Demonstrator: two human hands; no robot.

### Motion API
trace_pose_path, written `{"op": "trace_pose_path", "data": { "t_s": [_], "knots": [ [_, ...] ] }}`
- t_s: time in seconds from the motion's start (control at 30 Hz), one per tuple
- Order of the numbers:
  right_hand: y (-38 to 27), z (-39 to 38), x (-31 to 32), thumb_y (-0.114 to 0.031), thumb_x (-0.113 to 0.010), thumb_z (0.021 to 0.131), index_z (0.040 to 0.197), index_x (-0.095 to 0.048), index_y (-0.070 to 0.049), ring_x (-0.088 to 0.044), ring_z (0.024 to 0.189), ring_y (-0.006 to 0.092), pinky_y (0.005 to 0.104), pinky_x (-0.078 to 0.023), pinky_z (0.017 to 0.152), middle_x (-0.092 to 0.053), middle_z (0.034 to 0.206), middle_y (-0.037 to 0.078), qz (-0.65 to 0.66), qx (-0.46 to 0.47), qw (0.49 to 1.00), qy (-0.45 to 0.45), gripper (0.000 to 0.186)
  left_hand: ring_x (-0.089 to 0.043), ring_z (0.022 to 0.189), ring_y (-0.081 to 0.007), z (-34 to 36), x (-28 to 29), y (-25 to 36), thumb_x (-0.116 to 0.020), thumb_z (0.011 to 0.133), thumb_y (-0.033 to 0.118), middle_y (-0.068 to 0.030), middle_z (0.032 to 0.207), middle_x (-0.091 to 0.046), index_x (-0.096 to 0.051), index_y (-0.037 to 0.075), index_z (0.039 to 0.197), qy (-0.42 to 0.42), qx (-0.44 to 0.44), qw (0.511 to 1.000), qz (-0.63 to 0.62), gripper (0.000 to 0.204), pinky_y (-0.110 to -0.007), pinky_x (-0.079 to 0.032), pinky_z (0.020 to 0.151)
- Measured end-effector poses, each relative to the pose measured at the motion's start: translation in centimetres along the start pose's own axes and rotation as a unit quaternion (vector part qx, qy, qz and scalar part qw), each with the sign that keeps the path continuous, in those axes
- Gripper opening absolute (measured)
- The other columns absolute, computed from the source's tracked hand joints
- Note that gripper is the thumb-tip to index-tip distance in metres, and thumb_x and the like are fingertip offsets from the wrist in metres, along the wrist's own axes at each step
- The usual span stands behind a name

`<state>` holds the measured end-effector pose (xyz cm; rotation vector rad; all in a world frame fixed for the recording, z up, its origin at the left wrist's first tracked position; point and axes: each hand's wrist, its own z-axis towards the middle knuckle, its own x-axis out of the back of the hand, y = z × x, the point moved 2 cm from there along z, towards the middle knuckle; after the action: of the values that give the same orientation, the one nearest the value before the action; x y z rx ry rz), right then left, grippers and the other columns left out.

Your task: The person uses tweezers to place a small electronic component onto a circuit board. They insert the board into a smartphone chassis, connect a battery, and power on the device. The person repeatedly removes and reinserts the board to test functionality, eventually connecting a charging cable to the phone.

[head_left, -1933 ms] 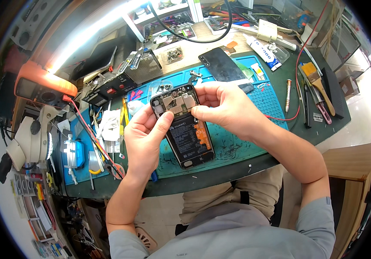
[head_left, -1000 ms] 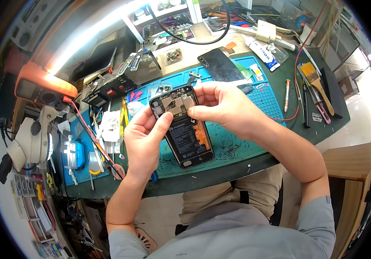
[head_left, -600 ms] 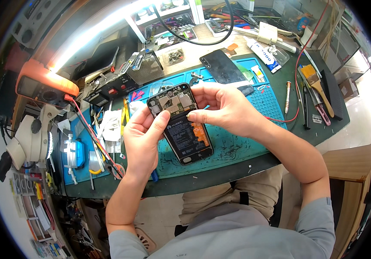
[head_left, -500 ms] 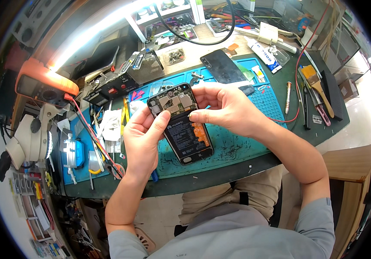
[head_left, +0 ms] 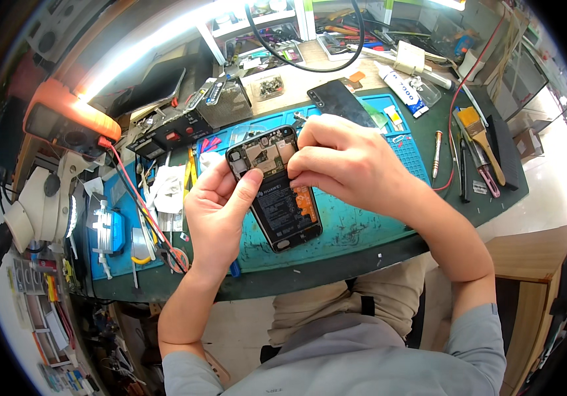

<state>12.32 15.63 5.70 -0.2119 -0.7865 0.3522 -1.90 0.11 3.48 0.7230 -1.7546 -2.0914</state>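
An opened smartphone (head_left: 278, 210) is held up over the mat, tilted, with its inside facing me. Its circuit board shows in the upper part, and a black battery with an orange flex strip lies below. My left hand (head_left: 216, 214) grips the phone's left side, the thumb lying across the lower edge of the board. At the upper right edge of the phone, my right hand (head_left: 349, 165) has its fingers curled and pinched together. Whatever sits between those fingertips is hidden by the hand.
A blue work mat (head_left: 356, 224) covers the bench. Behind the hands lies a dark phone back cover (head_left: 339, 102), with a white-and-blue tube (head_left: 402, 89) farther right. Brushes (head_left: 485, 142) and a screwdriver (head_left: 436, 155) lie right. An orange multimeter (head_left: 69, 119) and a blue clamp (head_left: 113, 232) stand left.
My right hand has turned over and its fingers have curled in, closing at the phone's upper right edge. My left hand keeps its hold on the phone almost unmoved.
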Motion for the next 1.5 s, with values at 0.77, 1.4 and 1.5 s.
{"op": "trace_pose_path", "data": {
  "t_s": [0.77, 1.4, 1.5],
  "knots": [
    [1.5, -2.5, -3.4, -0.019, -0.08, 0.088, 0.107, -0.07, 0.0, -0.061, 0.083, 0.0088, 0.0276, -0.053, 0.078, -0.069, 0.092, 0.002, 0.437, -0.339, 0.833, 0.01, 0.029, -0.065, 0.105, -0.0122, 0.0, 0.3, -0.3, -0.066, 0.096, 0.003, -0.013, 0.117, -0.07, -0.059, -0.008, 0.128, 0.0, 0.013, 1.0, -0.026, 0.034, -0.025, -0.051, 0.093],
    [0.0, -2.1, -3.1, -0.011, -0.076, 0.091, 0.107, -0.065, 0.003, -0.062, 0.081, 0.0046, 0.0221, -0.054, 0.072, -0.067, 0.092, 0.002, 0.44, -0.36, 0.822, 0.019, 0.023, -0.064, 0.108, -0.0142, -0.1, -1.5, -0.6, -0.068, 0.091, -0.004, -0.0102, 0.116, -0.066, -0.049, -0.001, 0.125, -0.003, -0.08, 0.997, 0.019, 0.039, -0.029, -0.05, 0.096],
    [0.0, -2.2, -3.3, -0.012, -0.077, 0.09, 0.103, -0.067, 0.002, -0.061, 0.078, 0.0049, 0.0229, -0.053, 0.07, -0.067, 0.087, 0.001, 0.431, -0.354, 0.829, 0.037, 0.022, -0.063, 0.108, -0.014, -0.1, -1.5, -0.7, -0.068, 0.091, -0.004, -0.01, 0.117, -0.066, -0.049, -0.001, 0.125, -0.003, -0.084, 0.996, 0.017, 0.039, -0.029, -0.05, 0.096]
  ]
}}
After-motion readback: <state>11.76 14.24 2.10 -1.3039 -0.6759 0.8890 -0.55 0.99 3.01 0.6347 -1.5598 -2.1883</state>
